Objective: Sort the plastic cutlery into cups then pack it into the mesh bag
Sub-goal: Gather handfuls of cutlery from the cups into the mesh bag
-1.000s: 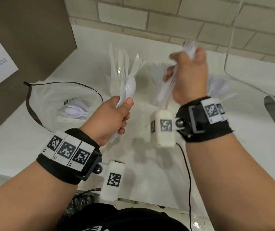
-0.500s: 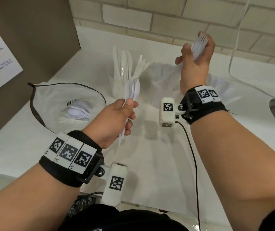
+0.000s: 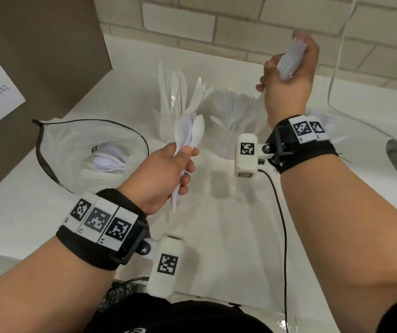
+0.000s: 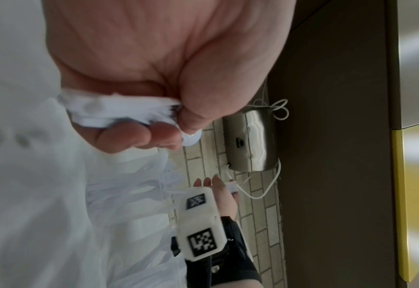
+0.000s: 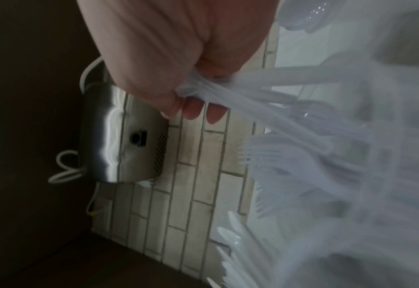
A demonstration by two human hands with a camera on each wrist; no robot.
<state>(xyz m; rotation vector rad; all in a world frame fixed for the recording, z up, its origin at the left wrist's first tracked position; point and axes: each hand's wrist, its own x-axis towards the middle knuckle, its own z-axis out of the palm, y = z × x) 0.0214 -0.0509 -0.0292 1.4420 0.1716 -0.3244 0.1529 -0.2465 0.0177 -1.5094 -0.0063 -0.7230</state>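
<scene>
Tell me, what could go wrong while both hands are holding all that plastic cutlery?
1. The left hand grips a fanned bundle of spoons low on the handles; one could slide out onto the counter.
2. The right hand lifts a thick bunch of forks above the fork cup; its arm might tip that light cup.
3. The mesh bag lies slumped, so cutlery could miss its opening.
</scene>
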